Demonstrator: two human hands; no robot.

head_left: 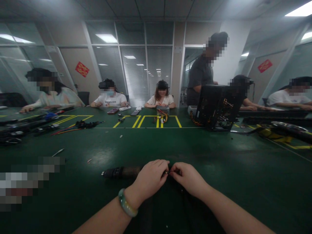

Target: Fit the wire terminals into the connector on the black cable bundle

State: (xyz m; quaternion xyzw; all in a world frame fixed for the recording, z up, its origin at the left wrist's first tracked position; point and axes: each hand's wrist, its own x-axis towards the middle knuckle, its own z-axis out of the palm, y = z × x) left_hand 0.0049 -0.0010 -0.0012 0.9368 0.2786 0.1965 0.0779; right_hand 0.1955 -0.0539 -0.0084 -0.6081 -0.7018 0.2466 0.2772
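My left hand (pixel 149 179) and my right hand (pixel 187 177) meet at the near edge of a dark green table (pixel 151 143). Both hands are closed in a pinch around a small part between their fingertips; it is too small and dark to name. A dark cylindrical tool or cable bundle (pixel 120 172) lies on the table just left of my left hand and runs under it. A green bead bracelet (pixel 127 203) sits on my left wrist. Dark material lies below my hands.
Several people sit around the far side and ends of the table; one stands at the back right. An open black computer case (pixel 216 107) stands at right, cable bundles (pixel 80 124) lie at left, and yellow tape lines (pixel 148 121) mark the far middle.
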